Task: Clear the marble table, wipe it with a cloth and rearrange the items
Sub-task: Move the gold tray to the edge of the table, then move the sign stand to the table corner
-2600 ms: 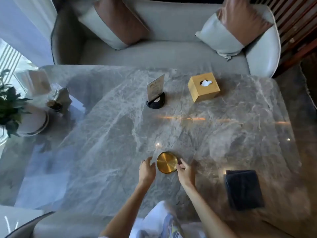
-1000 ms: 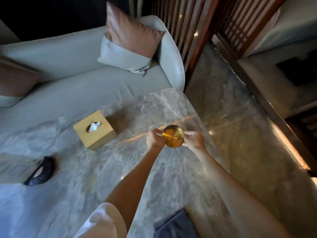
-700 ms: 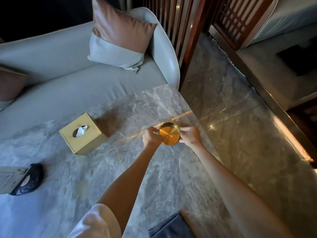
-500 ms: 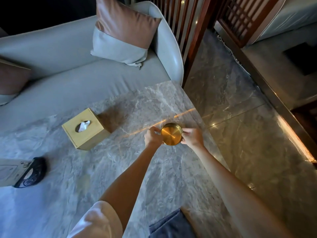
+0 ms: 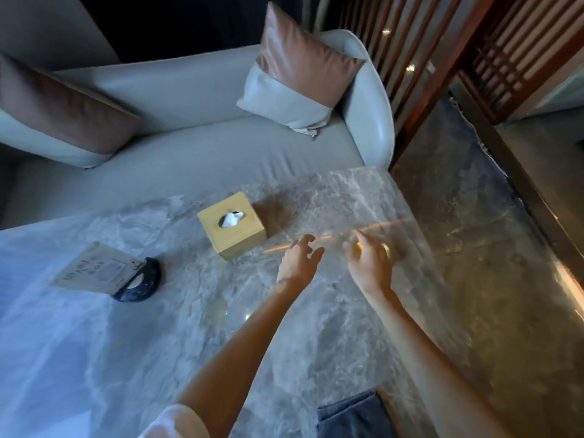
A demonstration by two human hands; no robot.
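The grey marble table (image 5: pixel 316 327) fills the lower left. Near its far right edge my right hand (image 5: pixel 369 263) lies over the round gold dish (image 5: pixel 385 248). Its fingers curl around the dish, and only slivers of gold show at either side of the blurred hand. My left hand (image 5: pixel 300 260) hovers just left of it, fingers spread and holding nothing. A dark folded cloth (image 5: pixel 354 415) lies at the near edge. A yellow tissue box (image 5: pixel 232 226) stands behind my left hand.
A card in a black stand (image 5: pixel 139 279) sits at mid-left on the table. A pale sofa (image 5: pixel 189 153) with a two-tone pillow (image 5: pixel 300 67) runs behind the table. A wooden slat screen (image 5: pixel 442 42) and polished stone floor (image 5: pixel 489 248) lie to the right.
My left hand has let go of the gold dish and opened. My right hand now covers the dish, slightly further right. The view swung left, bringing the card stand in.
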